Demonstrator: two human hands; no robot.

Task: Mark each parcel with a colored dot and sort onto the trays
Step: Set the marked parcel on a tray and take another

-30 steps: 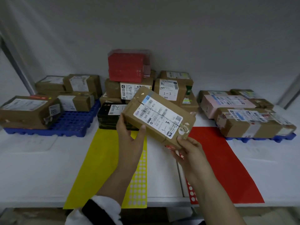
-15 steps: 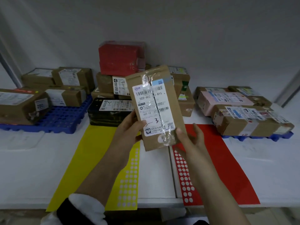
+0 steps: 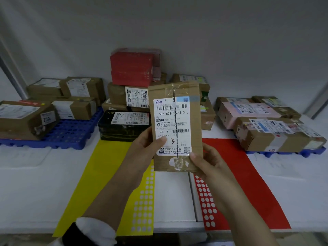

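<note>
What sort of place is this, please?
Probably a parcel-sorting station: labelled parcels piled on blue trays, yellow and red dot-sticker sheets on the table, another parcel between left hand and right hand.

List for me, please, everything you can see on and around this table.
held parcel: one, brown with a white label, upright above the table's middle
yellow sticker sheet: one, yellow, on the table left of centre
red sticker sheet: one, red, right of centre
left tray: one, blue, table's left side
left-tray parcels: at least four, brown
right tray: one, blue, right side
right-tray parcels: at least four, brown, one pink
red box: one, tops the middle pile
black parcel: one, pile's front
brown boxes: several, in the pile
table: one, white
left hand: grips the parcel's left edge
right hand: grips its lower right corner
</note>
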